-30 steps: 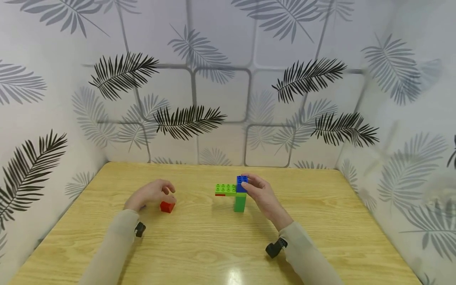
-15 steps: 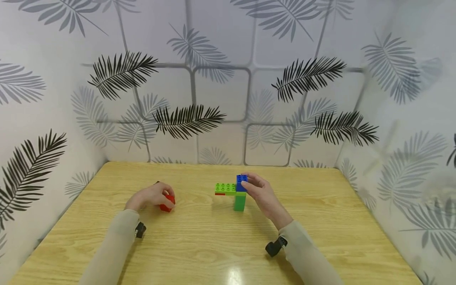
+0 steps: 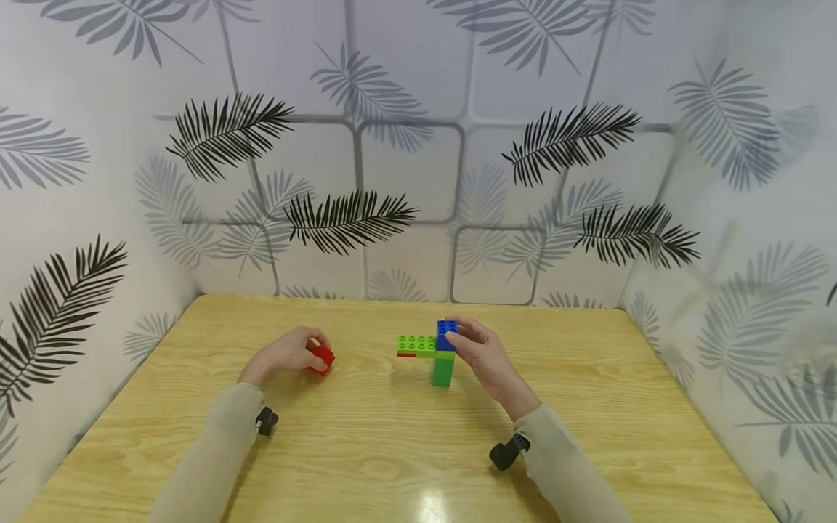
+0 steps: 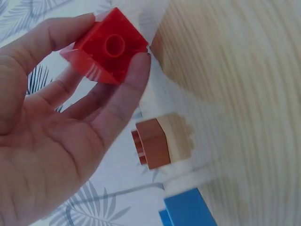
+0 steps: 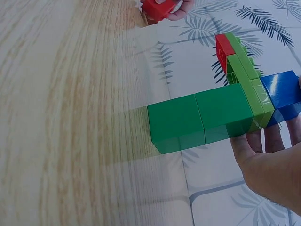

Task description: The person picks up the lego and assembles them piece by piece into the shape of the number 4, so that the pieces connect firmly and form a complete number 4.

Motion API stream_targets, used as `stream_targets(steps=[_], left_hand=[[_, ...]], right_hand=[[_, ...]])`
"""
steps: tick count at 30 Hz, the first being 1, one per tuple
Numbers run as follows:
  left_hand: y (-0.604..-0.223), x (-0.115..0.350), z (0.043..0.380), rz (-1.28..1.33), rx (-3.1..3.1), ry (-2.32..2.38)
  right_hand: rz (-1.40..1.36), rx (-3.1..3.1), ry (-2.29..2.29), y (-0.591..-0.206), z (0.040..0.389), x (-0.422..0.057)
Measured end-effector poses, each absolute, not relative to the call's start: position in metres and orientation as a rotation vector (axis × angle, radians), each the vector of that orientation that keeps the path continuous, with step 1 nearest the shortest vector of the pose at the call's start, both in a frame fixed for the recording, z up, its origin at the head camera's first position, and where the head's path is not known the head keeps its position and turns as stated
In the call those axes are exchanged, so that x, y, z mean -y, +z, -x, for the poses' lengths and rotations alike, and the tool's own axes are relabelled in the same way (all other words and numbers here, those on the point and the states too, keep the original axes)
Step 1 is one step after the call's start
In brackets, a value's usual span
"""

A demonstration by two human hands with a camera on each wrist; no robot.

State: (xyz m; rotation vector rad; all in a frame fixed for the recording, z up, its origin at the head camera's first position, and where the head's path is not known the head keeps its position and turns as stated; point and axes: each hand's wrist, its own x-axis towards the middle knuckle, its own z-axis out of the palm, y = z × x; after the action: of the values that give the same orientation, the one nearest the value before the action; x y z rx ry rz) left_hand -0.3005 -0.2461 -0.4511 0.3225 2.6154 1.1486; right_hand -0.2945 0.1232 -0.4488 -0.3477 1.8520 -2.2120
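Observation:
My left hand (image 3: 288, 354) pinches a red toy brick (image 3: 325, 356) between thumb and fingers, over the left part of the table. In the left wrist view its hollow underside, with a round tube, faces the camera. A tower stands at the middle: two dark green bricks (image 5: 197, 120) stacked, then long light green bricks (image 3: 416, 343) jutting left, with a blue brick (image 3: 446, 334) on top. Under the jutting end sits a small red brick (image 5: 224, 51). My right hand (image 3: 485, 357) holds the tower's top from the right, its thumb on the blue brick.
A brown brick (image 4: 153, 143) and another blue brick (image 4: 190, 209) stand on the wooden table (image 3: 366, 436) near the left hand; the head view hides them. Behind the table and at its sides rise leaf-patterned walls (image 3: 405, 261).
My left hand has closed its fingers on the red brick, lifted it and carried it slightly right. The right hand keeps its hold on the tower.

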Motion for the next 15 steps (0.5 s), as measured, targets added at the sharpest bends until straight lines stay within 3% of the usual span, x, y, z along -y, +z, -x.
stream_targets(steps=[15], left_hand=[[-0.455,0.209,0.306,-0.474,-2.705,1.28]], right_hand=[[0.346,-1.866,-2.193,-0.446,0.295,-0.125]])
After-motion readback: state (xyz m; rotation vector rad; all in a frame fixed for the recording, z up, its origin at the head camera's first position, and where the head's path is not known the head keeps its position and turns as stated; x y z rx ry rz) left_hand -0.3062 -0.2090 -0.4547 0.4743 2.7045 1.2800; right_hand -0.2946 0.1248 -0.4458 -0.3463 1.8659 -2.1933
